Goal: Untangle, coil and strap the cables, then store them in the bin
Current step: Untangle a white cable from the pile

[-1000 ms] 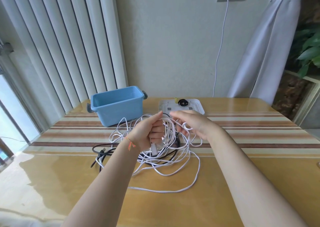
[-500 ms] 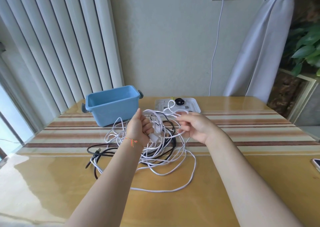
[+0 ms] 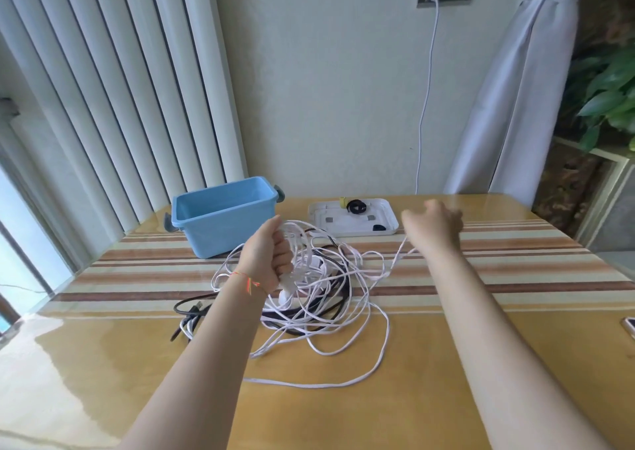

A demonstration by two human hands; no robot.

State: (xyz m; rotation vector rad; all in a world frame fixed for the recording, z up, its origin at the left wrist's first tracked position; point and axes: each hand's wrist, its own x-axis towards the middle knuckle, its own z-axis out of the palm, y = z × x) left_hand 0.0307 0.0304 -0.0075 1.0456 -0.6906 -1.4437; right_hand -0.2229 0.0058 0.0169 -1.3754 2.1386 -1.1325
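A long white cable [image 3: 347,315] lies in a loose tangle on the table, mixed with a black cable [image 3: 192,308]. My left hand [image 3: 268,257] grips a bundle of white loops, its plug end hanging below the fist. My right hand [image 3: 433,224], blurred, is out to the right and holds a strand of the white cable stretched taut from the tangle. The blue bin [image 3: 223,214] stands behind my left hand, with nothing visible inside it.
A white tray [image 3: 385,223] with black straps [image 3: 355,206] sits at the back of the table. A phone corner [image 3: 628,326] shows at the right edge. Another white cable [image 3: 426,99] runs from the wall socket. Blinds left, curtain right.
My right hand has swung out to the right, drawing a white strand away from the tangle. My left hand keeps its grip on the loops.
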